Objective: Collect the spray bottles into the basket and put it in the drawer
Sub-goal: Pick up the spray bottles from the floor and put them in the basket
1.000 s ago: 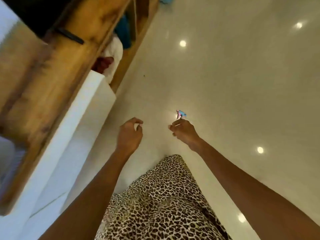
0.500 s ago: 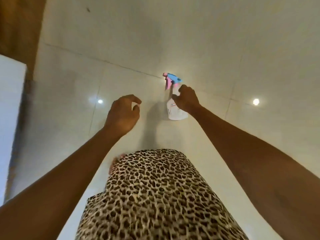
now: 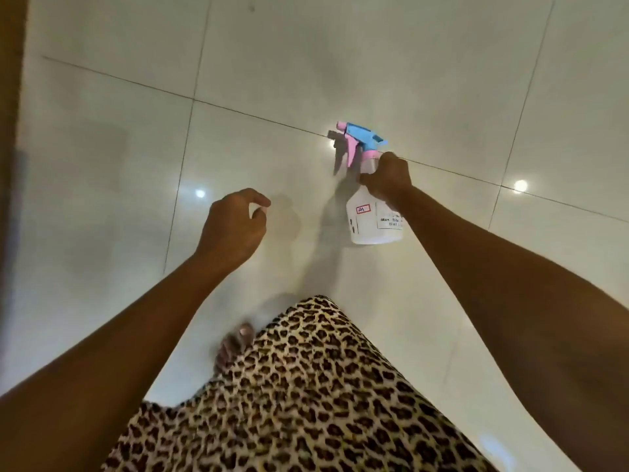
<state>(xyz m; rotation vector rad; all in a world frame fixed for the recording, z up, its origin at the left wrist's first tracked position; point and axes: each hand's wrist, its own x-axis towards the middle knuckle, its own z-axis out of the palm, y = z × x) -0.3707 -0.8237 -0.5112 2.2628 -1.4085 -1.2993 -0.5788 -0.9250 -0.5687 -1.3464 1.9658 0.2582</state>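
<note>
A white spray bottle (image 3: 369, 223) with a pink and blue trigger head and a small label hangs above the glossy tiled floor. My right hand (image 3: 386, 180) is closed around its neck, just under the trigger. My left hand (image 3: 233, 226) hovers to the left of the bottle, fingers loosely curled with thumb and forefinger nearly touching, and holds nothing. No basket or drawer is in view.
Pale floor tiles (image 3: 306, 80) with dark grout lines fill the view. A brown wooden edge (image 3: 12, 80) runs down the far left. My leopard-print skirt (image 3: 299, 396) and toes (image 3: 235, 345) are at the bottom.
The view has swung down from the wooden shelves to the floor. My right hand keeps hold of the spray bottle, which now shows in full and closer. My left hand stays loosely curled.
</note>
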